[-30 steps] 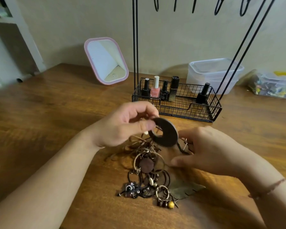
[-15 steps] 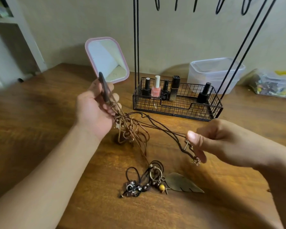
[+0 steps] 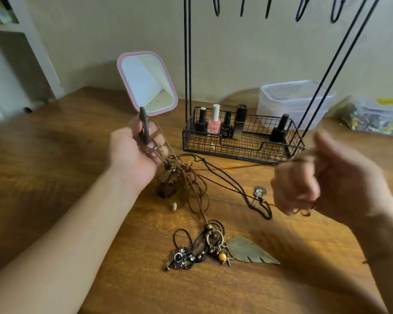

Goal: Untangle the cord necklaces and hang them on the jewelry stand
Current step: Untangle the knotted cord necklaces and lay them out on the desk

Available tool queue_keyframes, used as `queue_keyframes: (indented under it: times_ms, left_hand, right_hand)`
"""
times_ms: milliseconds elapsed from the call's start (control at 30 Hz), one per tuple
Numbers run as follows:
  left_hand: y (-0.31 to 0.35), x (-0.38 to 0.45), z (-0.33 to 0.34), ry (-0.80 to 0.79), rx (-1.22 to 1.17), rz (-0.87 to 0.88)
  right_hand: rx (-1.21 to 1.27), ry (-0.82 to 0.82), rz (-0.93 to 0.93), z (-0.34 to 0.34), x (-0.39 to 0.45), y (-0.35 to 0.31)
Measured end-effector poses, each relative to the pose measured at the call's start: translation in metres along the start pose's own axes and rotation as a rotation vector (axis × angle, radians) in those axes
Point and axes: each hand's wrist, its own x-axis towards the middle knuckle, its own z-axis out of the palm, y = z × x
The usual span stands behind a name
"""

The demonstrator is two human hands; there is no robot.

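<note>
Left hand (image 3: pixel 132 152) pinches a dark disc pendant (image 3: pixel 144 125) above the worktop (image 3: pixel 55 166); the blurred right hand (image 3: pixel 322 180) curls round taut cords. Between them hang the tangled cord necklaces (image 3: pixel 184 177), before the jewelry stand (image 3: pixel 187 64).

- Two hands of mine: my left hand (image 3: pixel 132 152) and my right hand (image 3: pixel 322 177).
- Five bottles (image 3: pixel 214 120) in the one wire basket (image 3: pixel 243 148) beyond my hands.
- One pink mirror (image 3: pixel 146 83) above my left grip.
- One leaf pendant (image 3: pixel 250 250) below my right.
- Five hooks (image 3: pixel 301 10) overhead.
</note>
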Motion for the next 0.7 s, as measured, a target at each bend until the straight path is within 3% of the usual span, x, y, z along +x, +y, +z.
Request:
queue_keyframes:
  times_ms: [100,200,300,400,500,633,700]
  left_hand:
    - [-0.001,-0.001,0.0,-0.131,-0.016,0.026]
    - [-0.001,-0.003,0.0,-0.23,-0.025,0.035]
    - [-0.001,-0.004,0.0,-0.318,-0.014,0.049]
    - [-0.002,-0.004,0.0,-0.394,-0.006,0.055]
    - [-0.001,-0.006,0.001,-0.454,-0.004,0.048]
    - [-0.004,-0.011,0.005,-0.516,-0.015,0.021]
    - [-0.006,-0.015,0.008,-0.553,-0.027,0.004]
  right_hand:
    - [-0.397,-0.189,0.31,0.006,-0.001,0.001]
    - [-0.562,-0.393,0.486,0.024,0.0,-0.002]
    - [-0.761,-0.455,0.416,0.049,0.007,-0.002]
    - [-1.147,-0.452,0.151,0.069,0.013,0.008]
    - [-1.208,-0.27,-0.007,0.075,0.018,0.021]
    - [-1.144,0.338,-0.105,0.067,0.032,0.047]
    - [-1.081,0.487,-0.023,0.067,0.039,0.056]
